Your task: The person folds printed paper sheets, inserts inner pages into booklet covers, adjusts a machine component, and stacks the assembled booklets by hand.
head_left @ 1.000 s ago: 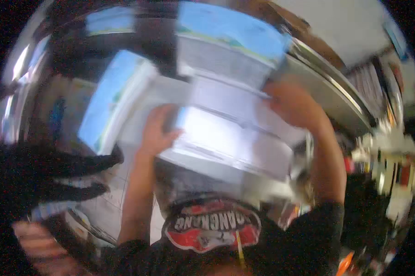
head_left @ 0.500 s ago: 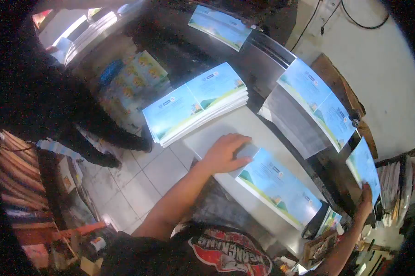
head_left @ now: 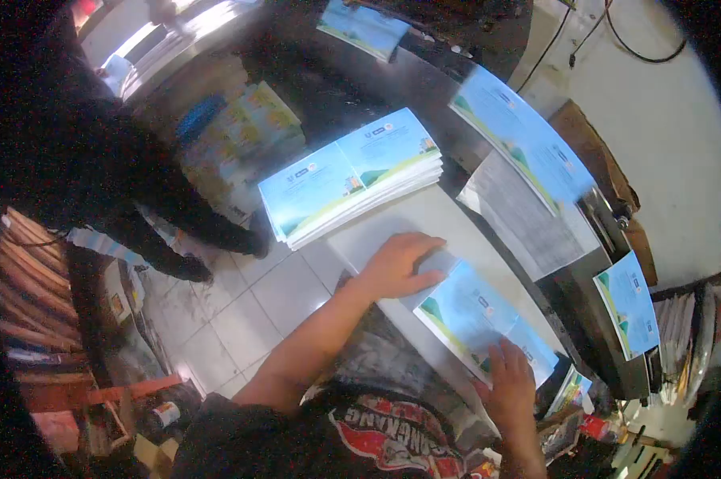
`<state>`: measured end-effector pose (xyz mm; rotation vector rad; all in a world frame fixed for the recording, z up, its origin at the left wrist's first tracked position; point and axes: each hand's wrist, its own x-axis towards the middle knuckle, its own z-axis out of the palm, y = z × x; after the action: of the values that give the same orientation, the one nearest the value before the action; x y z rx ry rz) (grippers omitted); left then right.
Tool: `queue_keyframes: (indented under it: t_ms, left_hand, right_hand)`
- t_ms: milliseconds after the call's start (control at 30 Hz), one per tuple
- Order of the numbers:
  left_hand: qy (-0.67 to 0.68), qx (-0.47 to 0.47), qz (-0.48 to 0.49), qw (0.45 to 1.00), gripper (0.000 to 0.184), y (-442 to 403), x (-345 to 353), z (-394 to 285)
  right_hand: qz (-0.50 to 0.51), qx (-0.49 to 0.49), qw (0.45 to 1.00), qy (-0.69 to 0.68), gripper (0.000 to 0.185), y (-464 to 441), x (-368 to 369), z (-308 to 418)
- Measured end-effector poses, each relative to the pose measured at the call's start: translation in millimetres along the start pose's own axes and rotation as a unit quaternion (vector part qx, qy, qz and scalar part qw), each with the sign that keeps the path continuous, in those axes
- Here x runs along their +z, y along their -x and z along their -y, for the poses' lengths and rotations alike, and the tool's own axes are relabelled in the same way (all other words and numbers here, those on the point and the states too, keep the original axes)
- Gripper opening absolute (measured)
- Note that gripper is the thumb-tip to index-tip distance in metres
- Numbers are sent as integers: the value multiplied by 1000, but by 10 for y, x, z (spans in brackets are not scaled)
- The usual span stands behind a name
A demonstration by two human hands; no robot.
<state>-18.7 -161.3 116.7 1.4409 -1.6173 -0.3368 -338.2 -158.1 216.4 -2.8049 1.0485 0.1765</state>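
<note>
While left hand (head_left: 396, 267), thumb spread from fingers (head_left: 421, 242), touches sheets (head_left: 466, 299), right hand (head_left: 507, 382) lies over them, fingers slightly parted, grip unclear.

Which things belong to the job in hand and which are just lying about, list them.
Likely the job's: blue printed sheets under the right hand; taller sheet stack; pale table; blue sheets beyond it.

Apparently lying about: black cable; brown cardboard.
</note>
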Motion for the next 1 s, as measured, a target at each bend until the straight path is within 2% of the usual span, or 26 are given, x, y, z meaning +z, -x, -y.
queue_keyframes:
  t_ms: [33, 100, 233, 300, 333, 367, 400, 433, 467, 533, 600, 700, 733, 767, 833, 867, 933, 1000]
  left_hand:
    - [1, 3, 10, 1000, 56, -5, -2, 3]
    - [5, 4, 12, 1000, 55, -3, -12, 0]
    - [10, -5, 17, 1000, 55, -20, 10, -15]
    - [17, -2, 12, 1000, 55, -34, 38, -7]
    - [22, 1, 9, 1000, 56, -29, 42, 4]
    - [21, 0, 10, 1000, 56, -28, 36, 4]
    - [9, -1, 12, 1000, 55, -29, 24, -6]
    - [-3, -2, 13, 1000, 54, -33, 11, -18]
    - [-4, -2, 14, 1000, 54, -38, -4, -30]
    - [32, -23, 28, 999, 53, -46, -26, -47]
    - [28, -18, 24, 999, 52, -33, 4, 7]
    - [16, -10, 15, 1000, 52, -29, 38, 10]
    - [8, -8, 8, 1000, 52, -28, 41, 0]
    - [8, -7, 9, 1000, 52, -30, 40, -3]
    - [9, -29, 21, 999, 51, -26, 25, -11]
    - [9, -28, 19, 999, 51, -34, 17, -13]
    - [9, -26, 9, 1000, 50, -15, 22, -20]
    - [2, -32, 25, 999, 50, -27, 0, -32]
  right_hand:
    - [-1, -1, 1000, 0, 71, -5, -55, 23]
    - [30, -13, 999, -12, 59, -35, -178, 65]
    - [20, -22, 999, -35, 45, -44, -302, -23]
    - [52, 79, 989, -112, 33, -88, -491, -61]
    - [-28, 95, 989, -109, 30, -85, -592, -74]
    - [-23, 148, 985, -85, 29, -51, -609, -255]
    - [-101, 114, 982, -116, 29, 11, -662, -470]
    - [-89, 156, 981, -77, 30, 41, -863, -613]
    - [-95, 216, 967, -102, 35, 118, -1010, -903]
    - [-293, 293, 909, -54, 41, 267, -1293, -1346]
    - [-427, 209, 865, 158, 48, 415, -1529, -1840]
    - [-456, 163, 847, 220, 51, 567, -1437, -2908]
    - [-466, 185, 864, 39, 49, 502, -1277, -2927]
    - [-467, 186, 864, 39, 49, 495, -1050, -3019]
    - [-293, 237, 926, 4, 44, 614, -621, -3204]
    - [-294, 235, 926, 5, 44, 632, -525, -3158]
    - [-219, 213, 943, 131, 42, 688, -326, -2976]
    - [-195, 208, 951, 120, 46, 693, -134, -2813]
